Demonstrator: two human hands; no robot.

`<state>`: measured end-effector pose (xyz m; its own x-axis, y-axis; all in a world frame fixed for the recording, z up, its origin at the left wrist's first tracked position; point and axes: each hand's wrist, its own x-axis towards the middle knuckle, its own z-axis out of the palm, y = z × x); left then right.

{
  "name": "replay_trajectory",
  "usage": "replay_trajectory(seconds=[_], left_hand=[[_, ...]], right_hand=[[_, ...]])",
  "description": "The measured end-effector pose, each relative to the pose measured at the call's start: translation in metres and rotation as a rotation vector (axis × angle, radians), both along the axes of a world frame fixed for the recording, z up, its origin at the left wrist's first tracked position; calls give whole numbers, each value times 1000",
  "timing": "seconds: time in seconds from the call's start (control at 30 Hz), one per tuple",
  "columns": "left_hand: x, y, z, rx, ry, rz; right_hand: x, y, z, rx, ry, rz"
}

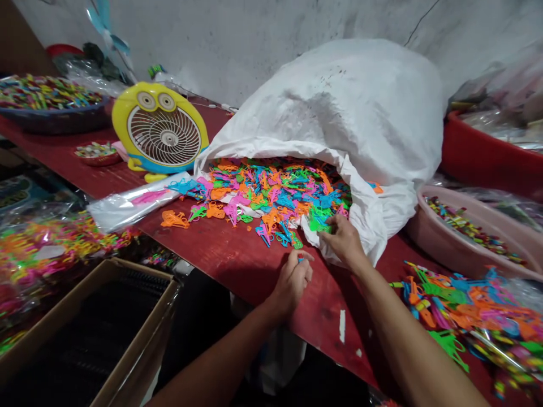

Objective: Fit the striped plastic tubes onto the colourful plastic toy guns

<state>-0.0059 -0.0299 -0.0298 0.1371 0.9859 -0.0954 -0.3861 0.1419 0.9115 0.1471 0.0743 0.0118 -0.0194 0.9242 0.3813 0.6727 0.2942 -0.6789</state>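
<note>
A large white woven sack (360, 102) lies on its side, and its mouth spills small plastic toy pieces (271, 186) in orange, blue, green and pink. At the lower lip of that mouth, my right hand (345, 240) pinches a green plastic toy piece (318, 220). My left hand (292, 282) is closed just above the front edge of the red table (229, 271). A bit of blue plastic (301, 260) shows between its fingers; the rest of it is hidden. Several loose pieces lie on the table in front of the sack.
A yellow fan (169, 138) and clear plastic bags (133, 206) are left of the sack. A pink basin (470, 243) and a heap of packed toys (470, 305) are at right. A cardboard box (127, 333) stands below the table at left.
</note>
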Motion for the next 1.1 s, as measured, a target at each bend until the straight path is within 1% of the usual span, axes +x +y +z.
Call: replay_trajectory(seconds=[0.07, 0.17, 0.23, 0.3, 0.4, 0.47, 0.53, 0.6, 0.63, 0.7, 0.8, 0.87, 0.97, 1.03, 1.1], left_hand=[[2, 1, -3, 26, 13, 46], [6, 1, -6, 45, 12, 91], [9, 0, -7, 74, 47, 78], [10, -2, -7, 135, 125, 57], [13, -7, -3, 187, 199, 31], [15, -11, -1, 190, 191, -34], [19, -16, 1, 190, 165, -108], [23, -20, 1, 174, 148, -159], [25, -22, 1, 161, 150, -169], [28, -26, 1, 160, 192, -154], [29, -29, 3, 228, 305, -60], [27, -30, 5, 280, 361, -17], [24, -30, 6, 326, 400, -19], [23, -29, 5, 326, 406, -30], [24, -29, 3, 309, 403, -43]], right_hand=[[6, -21, -5, -36, 98, -41], [3, -65, -12, -112, 327, -75], [-4, -94, -17, -162, 455, -100], [-12, -117, -20, -185, 504, -121], [-14, -136, -18, -269, 643, -105], [-5, -141, -13, -362, 754, -73], [10, -145, -7, -456, 735, -3], [26, -149, -4, -529, 594, 90], [33, -151, -3, -552, 524, 118], [41, -154, -3, -566, 430, 122], [42, -159, -5, -544, 364, 43], [37, -161, -4, -496, 350, -37], [25, -165, 0, -383, 423, -157], [17, -168, 3, -317, 466, -214], [8, -170, 6, -262, 460, -262]])
